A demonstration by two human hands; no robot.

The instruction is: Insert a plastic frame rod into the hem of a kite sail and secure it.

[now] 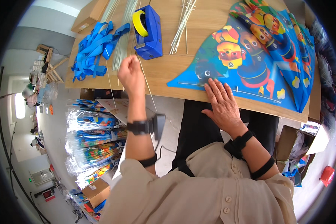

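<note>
My right hand point(223, 106) lies flat with fingers apart on the near edge of a blue plastic sheet printed with cartoon characters point(250, 71). Along that edge runs a thin white rod point(257, 95), with a short white piece crossing it. My left hand point(131, 76) is raised near the table's front edge, thumb and fingers pinched together. Just beyond it stands a blue tape dispenser point(151, 35) with a roll of yellow tape point(140, 23). Another thin rod point(147, 84) slants past the left hand; whether the fingers grip it, or a bit of tape, is unclear.
A heap of blue straps point(91, 50) sits at the left, beside a bundle of thin rods point(124, 44). More loose rods point(183, 26) lie farther back. Bagged printed goods point(95, 138) are stacked below the table at left. An open carton point(293, 149) stands at right.
</note>
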